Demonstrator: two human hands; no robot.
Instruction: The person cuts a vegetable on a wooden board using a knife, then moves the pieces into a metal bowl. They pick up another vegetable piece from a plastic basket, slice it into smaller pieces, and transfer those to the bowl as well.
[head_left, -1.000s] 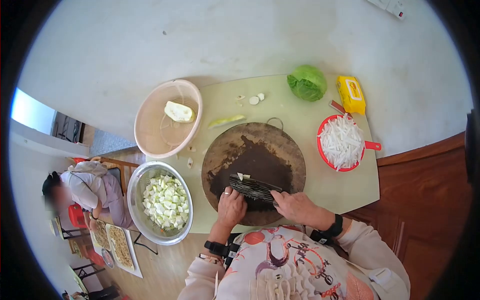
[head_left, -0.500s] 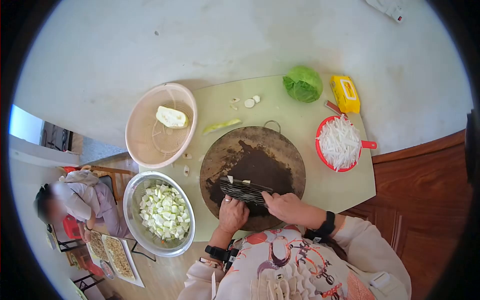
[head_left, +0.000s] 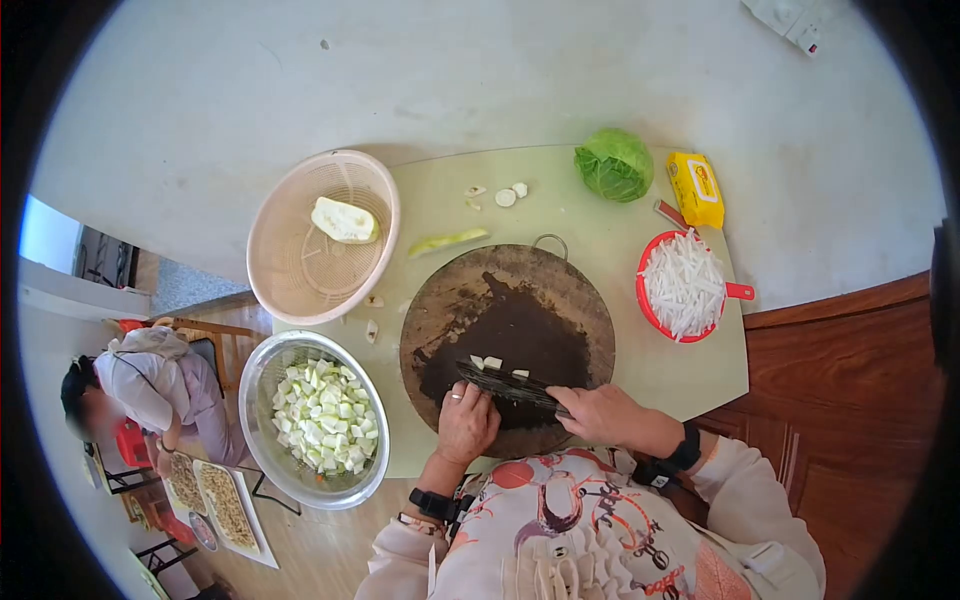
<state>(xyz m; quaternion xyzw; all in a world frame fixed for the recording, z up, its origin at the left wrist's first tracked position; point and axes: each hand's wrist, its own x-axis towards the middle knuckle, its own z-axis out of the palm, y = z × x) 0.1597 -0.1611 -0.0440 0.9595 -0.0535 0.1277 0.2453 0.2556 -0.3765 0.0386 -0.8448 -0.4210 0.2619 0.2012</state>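
My right hand (head_left: 606,414) grips the handle of a dark cleaver (head_left: 512,386) over the round wooden chopping board (head_left: 450,290). My left hand (head_left: 468,422), a ring on one finger, is curled against the near side of the blade; its fingertips and whatever they press on are hidden. Just past the blade lie a few pale green-white vegetable chunks (head_left: 487,362). To the left, a metal colander (head_left: 262,455) is filled with similar cut chunks (head_left: 325,415). Behind it, a pink plastic basket (head_left: 268,255) contains one large peeled piece (head_left: 345,220).
A green cabbage (head_left: 614,165), a yellow wipes pack (head_left: 696,190) and a red strainer of white shreds (head_left: 682,285) stand at right. A long peel strip (head_left: 447,241) and scraps lie behind the board. Another person (head_left: 150,385) works at far left beside trays (head_left: 228,505).
The cleaver has turned and shifted slightly right, its blade now seen more edge-on. More cut chunks show beyond it. My right hand has moved a little right; the view has shifted slightly.
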